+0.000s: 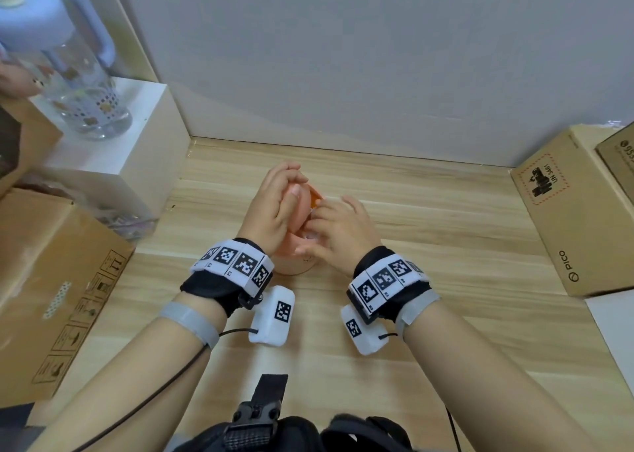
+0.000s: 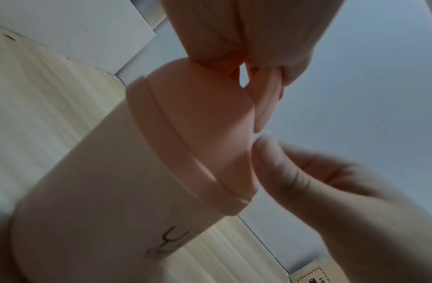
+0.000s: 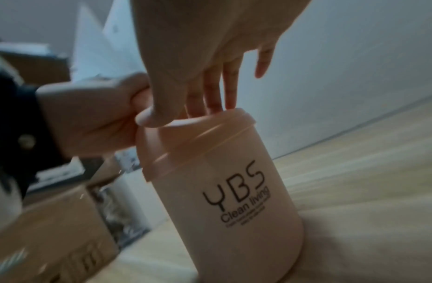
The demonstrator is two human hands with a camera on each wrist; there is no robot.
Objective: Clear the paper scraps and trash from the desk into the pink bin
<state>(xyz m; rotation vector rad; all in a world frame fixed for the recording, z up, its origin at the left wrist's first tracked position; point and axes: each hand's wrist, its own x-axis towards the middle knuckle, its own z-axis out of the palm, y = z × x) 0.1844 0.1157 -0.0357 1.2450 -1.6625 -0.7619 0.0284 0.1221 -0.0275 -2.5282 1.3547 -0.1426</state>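
The pink bin [image 1: 295,263] stands upright in the middle of the wooden desk [image 1: 446,245], marked "YBS Clean living" on its side [image 3: 234,191]. My left hand [image 1: 286,185] reaches over its top from the left and pinches the swing flap of the lid [image 2: 190,124], holding it tipped up. My right hand [image 1: 320,227] is over the opening, its straight fingers [image 3: 217,95] pointing down into the bin. A tiny white speck shows by the right thumb tip [image 2: 263,151]; I cannot tell what it is. No loose scraps show on the desk.
Cardboard boxes [image 1: 51,263] line the left side. A white box [image 1: 137,136] there bears a clear bottle with a blue lid [image 1: 79,74], touched by another person's hand [image 1: 13,81]. A PICO carton [image 1: 576,211] stands at the right, a white sheet [image 1: 614,324] in front of it.
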